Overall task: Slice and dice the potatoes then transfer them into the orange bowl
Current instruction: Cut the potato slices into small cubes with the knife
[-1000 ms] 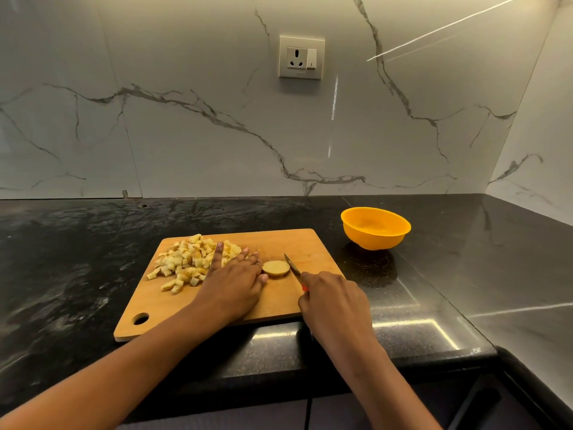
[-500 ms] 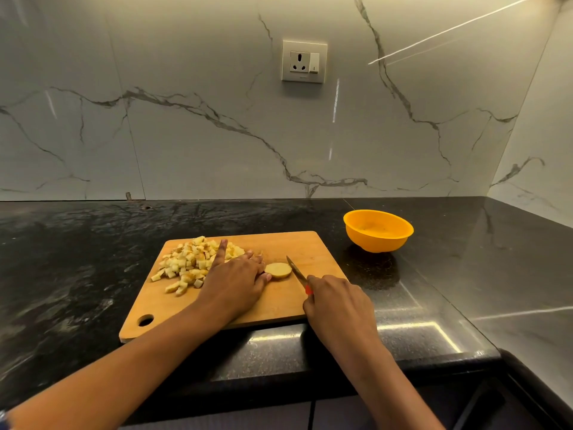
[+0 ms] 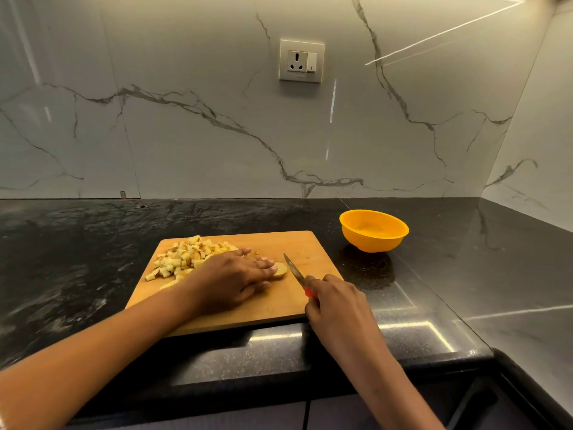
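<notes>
From the head view, my left hand [image 3: 231, 282] lies flat on the cutting board [image 3: 288, 310] with its fingers stretched out and pressing down on the last potato piece [image 3: 281, 269]. It is a small round slab near the middle of the board, and only its right edge shows past my fingertips. My right hand [image 3: 336, 302] is curled round the red handle of the knife [image 3: 294, 270], with the blade slanting down just beside that edge. I think the tip is touching the board, though the angle makes it hard to be sure. The piece should be firm and stiff but light, and its cut faces are probably wet and slick, so it could skid under the blade. I judge it best to pin it from above with my fingertips tucked back from the cutting line. The diced potatoes [image 3: 186, 257] sit heaped at the far left of the board behind my left hand. They are loose and will scatter, so they are better scooped or swept than pinched. The orange bowl [image 3: 375, 245] stands on the dark countertop [image 3: 449, 274] off the board's far right corner. As far as I can see, no potato is in it yet.
</notes>
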`<action>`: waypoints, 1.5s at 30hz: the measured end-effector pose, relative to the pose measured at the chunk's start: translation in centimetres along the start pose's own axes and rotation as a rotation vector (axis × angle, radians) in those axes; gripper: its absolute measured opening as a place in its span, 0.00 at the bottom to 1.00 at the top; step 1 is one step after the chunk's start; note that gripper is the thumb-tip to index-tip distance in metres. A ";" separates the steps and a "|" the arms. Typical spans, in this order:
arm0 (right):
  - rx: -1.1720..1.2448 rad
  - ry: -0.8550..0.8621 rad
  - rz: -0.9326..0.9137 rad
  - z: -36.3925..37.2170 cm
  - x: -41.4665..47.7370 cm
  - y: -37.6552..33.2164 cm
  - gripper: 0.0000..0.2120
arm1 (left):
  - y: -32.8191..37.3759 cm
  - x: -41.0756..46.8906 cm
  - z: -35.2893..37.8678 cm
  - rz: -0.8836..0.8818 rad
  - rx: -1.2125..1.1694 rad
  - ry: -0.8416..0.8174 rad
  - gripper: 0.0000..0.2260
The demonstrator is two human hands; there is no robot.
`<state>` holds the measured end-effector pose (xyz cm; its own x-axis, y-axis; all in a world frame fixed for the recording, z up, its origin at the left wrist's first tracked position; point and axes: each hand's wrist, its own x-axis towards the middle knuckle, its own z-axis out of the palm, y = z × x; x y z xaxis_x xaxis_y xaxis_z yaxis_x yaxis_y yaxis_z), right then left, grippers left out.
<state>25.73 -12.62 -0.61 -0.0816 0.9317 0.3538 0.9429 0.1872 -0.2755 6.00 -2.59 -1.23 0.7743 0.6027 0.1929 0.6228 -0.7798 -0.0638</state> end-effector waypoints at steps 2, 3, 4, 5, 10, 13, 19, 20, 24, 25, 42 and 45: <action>0.012 0.011 -0.005 0.0 -0.1 -0.1 0.19 | -0.8 0.0 -0.2 0.041 -0.010 -0.001 0.29; 0.021 0.015 -0.007 0.1 -0.1 -0.1 0.20 | -1.1 0.0 -0.3 0.057 -0.011 -0.005 0.29; 0.030 0.018 -0.005 0.1 0.0 -0.2 0.20 | -1.4 0.0 -0.3 0.070 -0.015 -0.011 0.29; 0.038 0.022 -0.002 0.1 0.1 -0.3 0.21 | -1.7 0.0 -0.4 0.074 -0.025 -0.023 0.29; 0.024 -0.005 -0.011 0.1 0.2 -0.9 0.19 | -2.2 0.2 -0.3 0.051 -0.156 -0.075 0.30; -0.036 -0.050 -0.006 -0.2 0.4 -1.5 0.18 | -2.4 0.4 -0.2 0.052 -0.179 -0.078 0.30; -0.136 -0.147 -0.021 0.5 2.1 -3.1 0.13 | -2.3 0.6 -0.3 0.075 -0.185 -0.051 0.30; -0.130 -0.141 -0.019 0.5 2.2 -2.9 0.14 | -2.3 0.7 -0.3 0.076 -0.188 -0.036 0.29; -0.142 -0.121 -0.063 0.2 0.6 -1.8 0.15 | -2.2 0.7 -0.4 0.066 -0.178 -0.011 0.27; -0.141 -0.117 -0.078 -0.1 0.0 -1.6 0.16 | -2.1 0.7 -0.4 0.065 -0.178 -0.010 0.28; -0.005 -0.015 -0.011 0.4 0.6 -2.9 0.17 | -2.2 0.5 0.3 0.070 -0.156 0.062 0.25; -0.081 -0.077 -0.018 0.7 1.3 -3.4 0.16 | -2.4 0.6 0.3 0.066 -0.169 0.061 0.24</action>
<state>22.23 -11.80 0.11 -0.1202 0.9502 0.2876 0.9639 0.1811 -0.1954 5.01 -0.36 -1.29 0.8014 0.5422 0.2526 0.5395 -0.8376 0.0862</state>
